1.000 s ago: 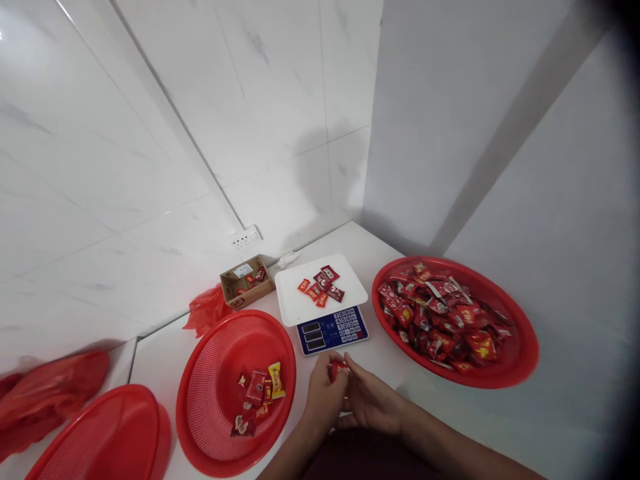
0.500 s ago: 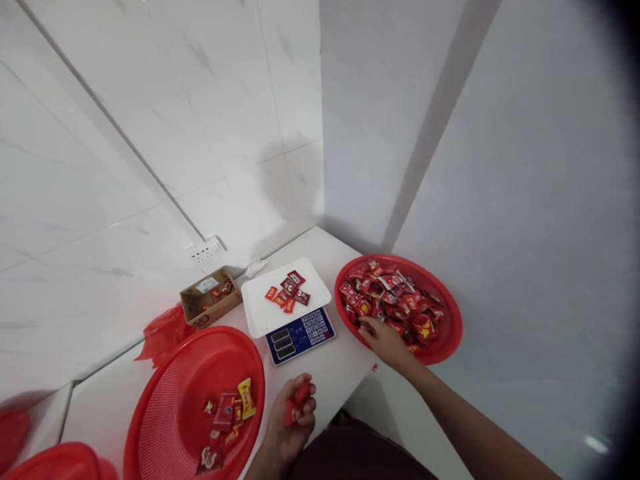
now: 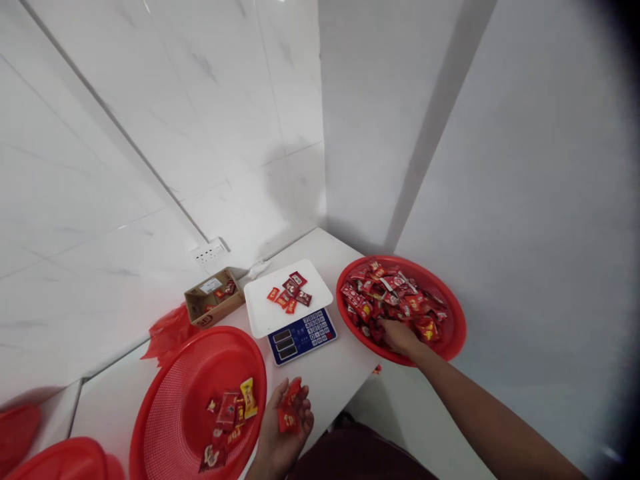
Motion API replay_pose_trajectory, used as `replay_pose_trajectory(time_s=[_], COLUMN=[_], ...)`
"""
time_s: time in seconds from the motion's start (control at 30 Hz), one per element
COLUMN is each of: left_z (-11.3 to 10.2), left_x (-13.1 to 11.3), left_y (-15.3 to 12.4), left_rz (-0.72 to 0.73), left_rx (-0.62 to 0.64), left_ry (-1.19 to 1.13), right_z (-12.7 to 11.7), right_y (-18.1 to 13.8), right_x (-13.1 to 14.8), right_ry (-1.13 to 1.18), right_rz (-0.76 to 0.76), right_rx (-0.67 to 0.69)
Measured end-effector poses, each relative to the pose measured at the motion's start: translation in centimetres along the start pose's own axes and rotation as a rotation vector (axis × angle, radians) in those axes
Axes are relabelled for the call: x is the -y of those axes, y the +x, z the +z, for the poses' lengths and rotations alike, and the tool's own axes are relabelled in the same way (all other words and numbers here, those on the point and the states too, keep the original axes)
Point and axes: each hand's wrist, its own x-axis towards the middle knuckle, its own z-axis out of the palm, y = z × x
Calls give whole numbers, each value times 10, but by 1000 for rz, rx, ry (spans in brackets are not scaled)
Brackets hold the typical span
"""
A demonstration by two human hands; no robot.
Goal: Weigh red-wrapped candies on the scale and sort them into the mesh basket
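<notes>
My left hand is palm up near the table's front edge, its fingers curled around red wrapped candies. To the right, my right hand dips into a red basket heaped with wrapped candies. Its fingertips are buried among the wrappers, so what they grip is hidden. Between the baskets is a blue digital scale. Several red and dark red candies lie on its white tray.
A second red basket at the left holds a few red and yellow candies. Behind it stand a small cardboard box with candies inside and a red plastic bag. Walls with a socket strip close off the back.
My right hand has pushed deeper into the candies, and its fingertips are now covered. My left hand has loosened a little, showing more of the red candies.
</notes>
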Motion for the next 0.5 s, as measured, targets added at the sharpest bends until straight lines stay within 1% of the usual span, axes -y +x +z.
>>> replay_pose_trajectory(time_s=[0.2,0.3,0.43,0.5], left_z=[-10,-10,-3,1], left_x=[-2,-2,-3,-4], left_y=[-2,1,6,7], left_rz=[11,4,-2,2], left_rx=[-29,-38,-23,-21], left_ry=[-21,-5,27,30], right_z=[-17,-17,-15,-17], right_y=[2,3,-3,-10], right_x=[-23,-20,-9,-9], right_ry=[80,120,216,161], right_rz=[-10,-6,-42,-32], right_rx=[-3,-33,-56,-131])
